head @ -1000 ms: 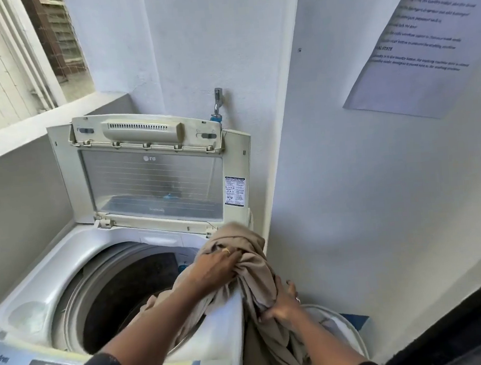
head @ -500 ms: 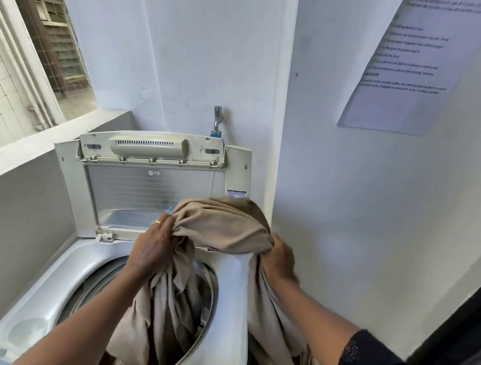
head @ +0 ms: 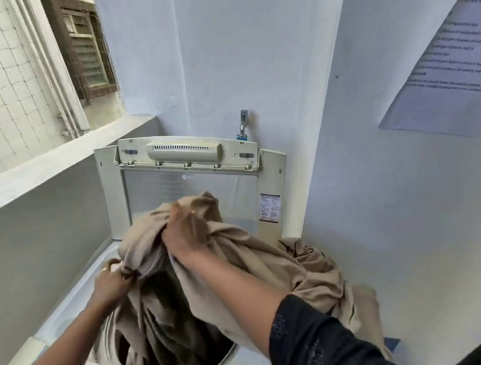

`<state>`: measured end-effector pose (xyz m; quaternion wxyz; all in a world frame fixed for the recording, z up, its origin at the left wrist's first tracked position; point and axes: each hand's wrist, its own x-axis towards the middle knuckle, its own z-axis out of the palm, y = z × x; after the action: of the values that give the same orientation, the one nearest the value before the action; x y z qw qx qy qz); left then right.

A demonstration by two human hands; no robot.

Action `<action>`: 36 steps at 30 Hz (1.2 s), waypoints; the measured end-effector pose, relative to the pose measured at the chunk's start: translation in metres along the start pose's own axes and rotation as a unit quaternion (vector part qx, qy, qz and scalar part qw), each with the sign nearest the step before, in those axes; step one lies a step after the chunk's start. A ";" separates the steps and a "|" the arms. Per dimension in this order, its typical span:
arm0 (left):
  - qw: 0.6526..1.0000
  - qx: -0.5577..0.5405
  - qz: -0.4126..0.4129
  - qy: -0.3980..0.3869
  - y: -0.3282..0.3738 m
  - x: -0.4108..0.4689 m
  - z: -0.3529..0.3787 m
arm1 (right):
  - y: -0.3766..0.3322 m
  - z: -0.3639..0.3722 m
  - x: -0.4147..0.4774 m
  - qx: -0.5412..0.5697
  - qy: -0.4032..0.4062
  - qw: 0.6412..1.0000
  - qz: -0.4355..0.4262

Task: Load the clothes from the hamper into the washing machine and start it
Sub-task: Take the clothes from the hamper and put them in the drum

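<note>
My left hand [head: 112, 284] and right hand [head: 185, 232] each grip bunched beige cloth [head: 269, 266], half inside the washing machine [head: 193, 183] drum, tail draped over its right rim; I should lift that tail clear before dropping.

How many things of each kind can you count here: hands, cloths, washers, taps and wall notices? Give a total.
Hands: 2 (left hand, right hand)
Cloth: 1
Washer: 1
Tap: 1
Notice: 1
Total: 6
</note>
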<state>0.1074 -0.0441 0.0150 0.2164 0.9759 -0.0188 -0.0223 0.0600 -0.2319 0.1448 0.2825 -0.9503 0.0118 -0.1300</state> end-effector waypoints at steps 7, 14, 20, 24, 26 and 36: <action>0.957 0.229 -0.007 -0.179 -0.038 0.000 0.023 | 0.084 0.100 -0.036 -0.252 -0.492 0.833 0.032; 0.974 0.036 0.129 -0.185 0.094 -0.010 0.062 | 0.166 0.037 -0.048 -0.075 -0.245 0.961 0.106; 0.878 0.145 0.370 -0.268 0.223 -0.055 0.104 | 0.258 -0.022 -0.071 -0.097 -0.011 0.934 0.345; 0.793 0.281 0.463 -0.280 0.262 -0.088 0.150 | 0.303 -0.017 -0.124 0.046 -0.067 0.835 0.544; 0.777 0.355 0.457 -0.249 0.269 -0.097 0.170 | 0.309 -0.010 -0.144 0.298 -0.069 0.783 0.541; 0.872 0.235 0.391 -0.175 0.258 -0.076 0.131 | 0.298 -0.028 -0.116 0.511 0.158 0.654 0.536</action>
<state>0.0182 -0.3299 0.0082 -0.0351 0.8909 -0.4413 -0.1013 -0.0437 -0.4863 -0.0212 0.7376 -0.4501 0.4952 -0.0901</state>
